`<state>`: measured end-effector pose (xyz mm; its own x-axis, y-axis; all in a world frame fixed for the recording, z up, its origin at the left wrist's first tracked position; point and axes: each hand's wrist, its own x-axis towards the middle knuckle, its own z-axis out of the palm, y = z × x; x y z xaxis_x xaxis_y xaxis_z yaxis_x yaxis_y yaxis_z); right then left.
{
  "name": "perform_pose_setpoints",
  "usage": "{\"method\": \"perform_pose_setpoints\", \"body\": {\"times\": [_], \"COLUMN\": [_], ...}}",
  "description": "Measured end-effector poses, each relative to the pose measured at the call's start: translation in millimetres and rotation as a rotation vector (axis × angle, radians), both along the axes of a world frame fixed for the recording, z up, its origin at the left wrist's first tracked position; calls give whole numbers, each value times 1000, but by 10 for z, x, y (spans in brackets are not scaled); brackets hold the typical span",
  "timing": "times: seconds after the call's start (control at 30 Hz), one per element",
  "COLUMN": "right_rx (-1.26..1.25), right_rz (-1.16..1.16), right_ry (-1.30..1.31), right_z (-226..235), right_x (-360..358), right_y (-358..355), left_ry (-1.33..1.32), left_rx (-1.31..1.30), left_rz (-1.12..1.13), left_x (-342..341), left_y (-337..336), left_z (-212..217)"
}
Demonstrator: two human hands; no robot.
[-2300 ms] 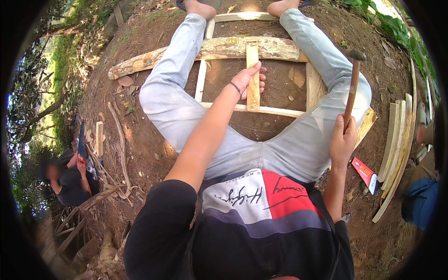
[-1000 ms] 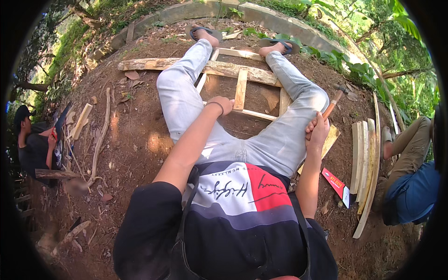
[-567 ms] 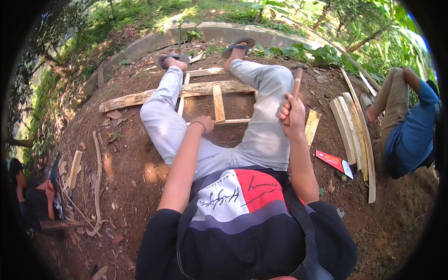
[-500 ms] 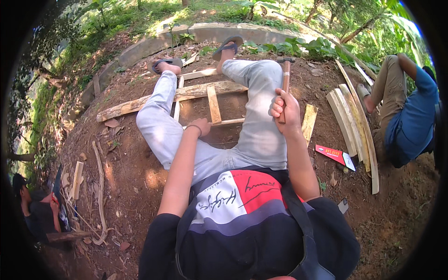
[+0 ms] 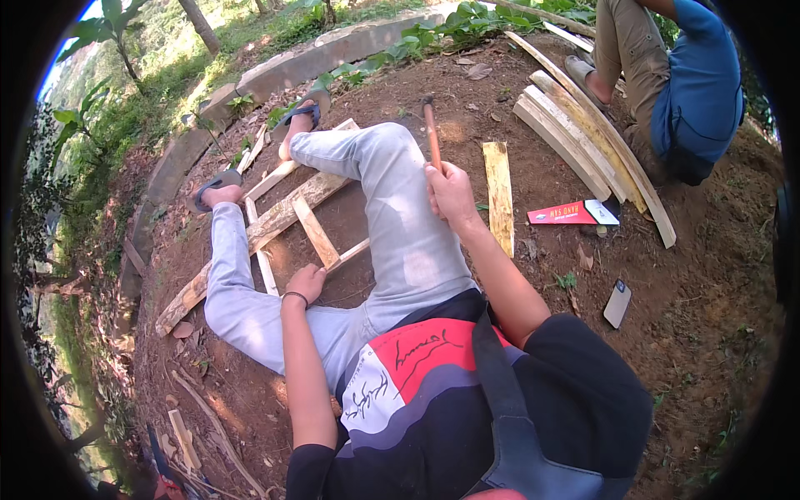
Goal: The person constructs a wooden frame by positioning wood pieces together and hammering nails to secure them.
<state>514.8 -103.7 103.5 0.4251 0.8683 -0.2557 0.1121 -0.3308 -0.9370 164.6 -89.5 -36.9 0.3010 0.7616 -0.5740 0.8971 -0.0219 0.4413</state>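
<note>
Honestly, bare dirt (image 5: 542, 300) is a wobbly bench, so I'd bed the wooden frame (image 5: 263, 265) firmly first; it sits between your legs (image 5: 408, 208), partly hidden. The thick plank (image 5: 279, 221) lies across it, and the short crosspiece (image 5: 315, 232) runs from there toward the near rail (image 5: 350, 252), so check that joint's snug. Your hammer (image 5: 432, 133) is head-up with your right hand (image 5: 451, 190) wrapped round the handle, good for control. Your left hand (image 5: 306, 283)'s well apart, by the crosspiece's lower end; can't tell if it's gripping, but mind it before any swing.
</note>
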Motion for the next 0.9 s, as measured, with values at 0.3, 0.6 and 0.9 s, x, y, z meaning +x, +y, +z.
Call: {"method": "perform_pose_setpoints", "body": {"times": [0.3, 0.6, 0.9], "right_rx": [-563, -881, -148], "right_rz": [9, -172, -275], "right_ry": [-1023, -998, -491], "right_z": [-831, -1272, -849], "right_x": [875, 1364, 1919], "right_y": [-361, -381, -263], "left_ry": [-249, -259, -240], "left_rx": [-180, -154, -72], "left_rz": [238, 338, 280], "left_x": [-246, -182, -71], "left_y": [62, 56, 70], "left_z": [-204, -67, 81]}}
